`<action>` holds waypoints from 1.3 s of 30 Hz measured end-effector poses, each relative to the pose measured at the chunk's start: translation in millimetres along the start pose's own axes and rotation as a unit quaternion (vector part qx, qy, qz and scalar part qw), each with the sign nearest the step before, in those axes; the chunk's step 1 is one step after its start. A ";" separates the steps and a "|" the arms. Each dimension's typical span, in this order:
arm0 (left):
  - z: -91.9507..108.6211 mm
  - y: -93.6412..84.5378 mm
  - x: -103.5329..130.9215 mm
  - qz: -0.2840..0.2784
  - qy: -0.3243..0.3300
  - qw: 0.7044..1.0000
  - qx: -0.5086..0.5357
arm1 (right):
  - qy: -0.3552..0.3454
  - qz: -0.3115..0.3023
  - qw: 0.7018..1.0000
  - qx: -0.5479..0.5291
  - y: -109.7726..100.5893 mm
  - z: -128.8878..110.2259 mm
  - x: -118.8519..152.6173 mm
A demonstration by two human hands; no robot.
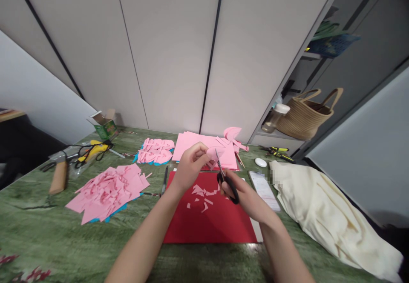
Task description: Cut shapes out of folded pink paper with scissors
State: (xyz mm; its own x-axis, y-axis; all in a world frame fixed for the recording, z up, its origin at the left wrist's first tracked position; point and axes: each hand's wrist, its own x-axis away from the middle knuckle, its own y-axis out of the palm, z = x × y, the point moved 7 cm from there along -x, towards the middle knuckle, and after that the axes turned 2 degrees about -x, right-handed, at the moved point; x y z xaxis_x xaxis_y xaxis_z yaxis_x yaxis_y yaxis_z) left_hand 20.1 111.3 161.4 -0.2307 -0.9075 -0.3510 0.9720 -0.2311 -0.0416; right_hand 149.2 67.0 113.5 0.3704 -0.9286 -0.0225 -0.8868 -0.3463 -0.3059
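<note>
My left hand (192,164) pinches a small piece of pink paper (213,152) above the far edge of a red sheet (207,227). In my right hand (234,186) is a pair of black-handled scissors (235,193), its blades pointing up and touching or overlapping the pink piece. Whether the blades are parted is hard to make out. Small pink scraps (204,202) lie on the red sheet below my hands. Behind them rests a stack of pink paper sheets (188,140), with a curled pink strip (232,133) at its right.
Left are a heap of pink offcuts (108,189), pink cut-outs (156,150), a yellow tool (96,149) and a green box (107,127). Right are a phone (263,189), a white mouse (260,162), pliers (277,152) and cream cloth (322,206). A woven basket (303,115) stands on a shelf.
</note>
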 end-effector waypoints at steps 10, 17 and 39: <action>-1.8 5.5 1.3 -0.035 -0.008 0.999 -0.007 | 0.004 -0.031 0.999 -0.030 1.5 -0.8 -0.3; 0.0 5.3 2.2 -0.035 -0.009 0.999 0.002 | 0.001 -0.021 0.999 -0.034 1.3 1.7 0.2; 3.6 2.7 2.1 0.005 0.013 0.997 -0.070 | 0.003 -0.001 0.998 -0.063 3.8 3.4 -0.5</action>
State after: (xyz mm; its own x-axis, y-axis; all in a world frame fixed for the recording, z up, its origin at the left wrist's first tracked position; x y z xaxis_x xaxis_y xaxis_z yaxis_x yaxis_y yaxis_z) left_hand 22.0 107.5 163.9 -0.2212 -0.8997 -0.3764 0.9714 -0.1690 -0.1669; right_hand 146.6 66.7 109.1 0.3707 -0.9286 -0.0168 -0.9141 -0.3616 -0.1834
